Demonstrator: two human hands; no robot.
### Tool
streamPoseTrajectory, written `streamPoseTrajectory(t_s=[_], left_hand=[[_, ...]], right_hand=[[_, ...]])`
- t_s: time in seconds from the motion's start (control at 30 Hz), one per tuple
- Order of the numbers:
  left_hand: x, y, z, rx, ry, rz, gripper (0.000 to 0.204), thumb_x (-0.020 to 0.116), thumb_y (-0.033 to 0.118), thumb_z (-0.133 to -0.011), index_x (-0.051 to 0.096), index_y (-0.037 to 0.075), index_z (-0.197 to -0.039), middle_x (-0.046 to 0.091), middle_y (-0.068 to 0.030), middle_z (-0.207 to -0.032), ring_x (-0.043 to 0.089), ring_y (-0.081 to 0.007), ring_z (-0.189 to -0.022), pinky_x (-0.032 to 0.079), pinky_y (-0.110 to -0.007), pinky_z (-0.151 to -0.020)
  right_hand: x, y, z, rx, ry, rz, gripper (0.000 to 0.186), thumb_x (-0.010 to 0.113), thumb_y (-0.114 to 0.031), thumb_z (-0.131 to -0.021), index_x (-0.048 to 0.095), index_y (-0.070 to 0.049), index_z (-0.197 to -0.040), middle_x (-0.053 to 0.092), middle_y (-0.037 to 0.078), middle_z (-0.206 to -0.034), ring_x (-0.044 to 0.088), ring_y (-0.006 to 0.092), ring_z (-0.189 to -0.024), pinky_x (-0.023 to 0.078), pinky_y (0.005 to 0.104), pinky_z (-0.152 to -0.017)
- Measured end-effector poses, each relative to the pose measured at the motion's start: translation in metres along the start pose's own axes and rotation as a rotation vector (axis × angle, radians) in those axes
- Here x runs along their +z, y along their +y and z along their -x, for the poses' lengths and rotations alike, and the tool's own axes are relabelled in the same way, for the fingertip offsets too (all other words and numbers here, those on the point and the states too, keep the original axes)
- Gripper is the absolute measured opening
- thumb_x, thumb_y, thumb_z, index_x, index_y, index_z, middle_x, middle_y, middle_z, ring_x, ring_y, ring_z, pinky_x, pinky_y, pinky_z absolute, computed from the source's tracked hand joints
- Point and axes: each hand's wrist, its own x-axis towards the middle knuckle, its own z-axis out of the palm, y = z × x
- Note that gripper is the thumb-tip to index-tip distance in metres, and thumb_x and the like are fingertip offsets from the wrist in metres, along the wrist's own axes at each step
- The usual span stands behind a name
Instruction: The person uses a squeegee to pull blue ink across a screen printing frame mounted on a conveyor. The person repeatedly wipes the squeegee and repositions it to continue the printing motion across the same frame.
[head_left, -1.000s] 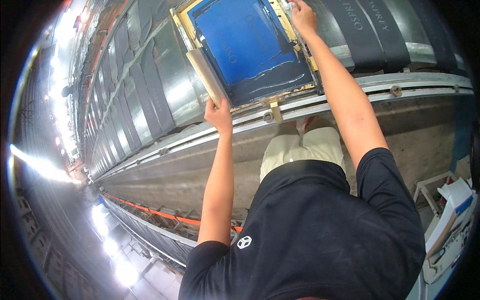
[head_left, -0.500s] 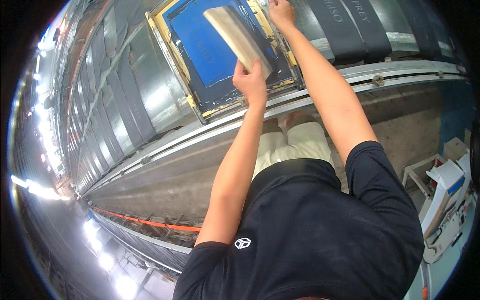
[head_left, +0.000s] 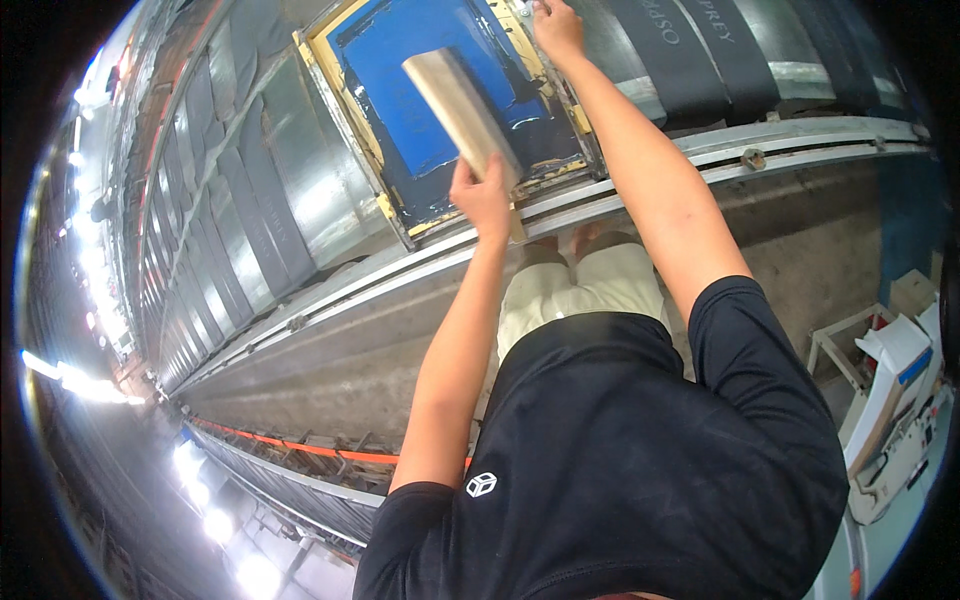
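Note:
My left hand [head_left: 483, 202] is closed around the lower end of a squeegee [head_left: 455, 108] with a pale wooden handle. The squeegee lies slantwise over a screen-printing frame [head_left: 372, 150], whose mesh is blue in the middle with dark ink around it. Its lower end reaches near the frame's near edge, and its blade is hidden beneath the handle. At the frame's far right side, my right hand [head_left: 560, 32] has its fingers curled on the frame's edge, by a small metal fitting. Part of that grip is cut off by the picture's top.
Dark fabric strips [head_left: 680, 65] with pale lettering lie on the shiny metal table right of the frame; more strips [head_left: 245, 200] lie left. A metal rail [head_left: 700, 165] with bolts runs along the table's near edge. Boxes and a white stand [head_left: 885, 400] are at lower right.
My left hand has drawn the squeegee toward me and slightly left over the screen. My right hand stays at nearly the same place on the frame's edge.

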Motion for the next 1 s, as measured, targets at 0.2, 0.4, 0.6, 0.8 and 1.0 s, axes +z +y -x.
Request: streamPoseTrajectory(t_s=[0.2, 0.4, 0.6, 0.8, 1.0], left_hand=[[-0.101, -0.014, -0.034, 0.196, 0.181, -0.322, 0.031, 0.072, 0.012, -0.088, 0.070, -0.005, -0.114, 0.073, -0.0103, -0.090, 0.065, -0.0144, -0.081, 0.052, -0.034, -0.075], [-0.112, -0.023, -0.036, 0.230, 0.215, -0.469, 0.029, 0.071, 0.012, -0.085, 0.072, -0.002, -0.111, 0.073, -0.0098, -0.085, 0.063, -0.0148, -0.076, 0.051, -0.033, -0.072], [-0.013, 0.001, -0.027, 0.108, 0.118, -0.223, 0.032, 0.075, 0.015, -0.085, 0.072, -0.004, -0.111, 0.074, -0.0083, -0.090, 0.064, -0.0125, -0.080, 0.052, -0.032, -0.072], [0.055, 0.020, -0.008, -0.031, -0.004, 0.162, 0.030, 0.075, 0.011, -0.089, 0.070, -0.006, -0.114, 0.072, -0.0056, -0.094, 0.062, -0.0099, -0.081, 0.050, -0.027, -0.073], [0.006, -0.007, -0.001, -0.017, -0.066, 0.045, 0.033, 0.078, 0.016, -0.089, 0.070, -0.006, -0.113, 0.073, -0.0068, -0.095, 0.063, -0.0105, -0.082, 0.051, -0.027, -0.074]], right_hand=[[0.000, 0.002, 0.000, 0.040, 0.007, -0.064, 0.026, 0.055, -0.023, -0.096, 0.071, -0.015, -0.115, 0.073, 0.015, -0.108, 0.069, 0.0356, -0.103, 0.053, 0.0422, -0.086], [-0.002, -0.004, 0.002, 0.066, -0.017, -0.006, 0.028, 0.055, -0.027, -0.096, 0.071, -0.016, -0.116, 0.073, 0.014, -0.110, 0.068, 0.0347, -0.105, 0.052, 0.0426, -0.088], [-0.004, -0.001, 0.003, 0.023, -0.012, -0.017, 0.027, 0.054, -0.026, -0.097, 0.070, -0.016, -0.116, 0.073, 0.014, -0.110, 0.068, 0.0346, -0.105, 0.052, 0.0420, -0.087], [-0.001, 0.006, -0.002, 0.010, -0.033, -0.058, 0.027, 0.054, -0.024, -0.097, 0.070, -0.013, -0.116, 0.072, 0.016, -0.110, 0.068, 0.0344, -0.103, 0.052, 0.0414, -0.088], [0.001, 0.013, -0.006, -0.054, -0.025, -0.049, 0.027, 0.054, -0.023, -0.098, 0.069, -0.012, -0.116, 0.072, 0.016, -0.110, 0.068, 0.0341, -0.104, 0.051, 0.0412, -0.088]])
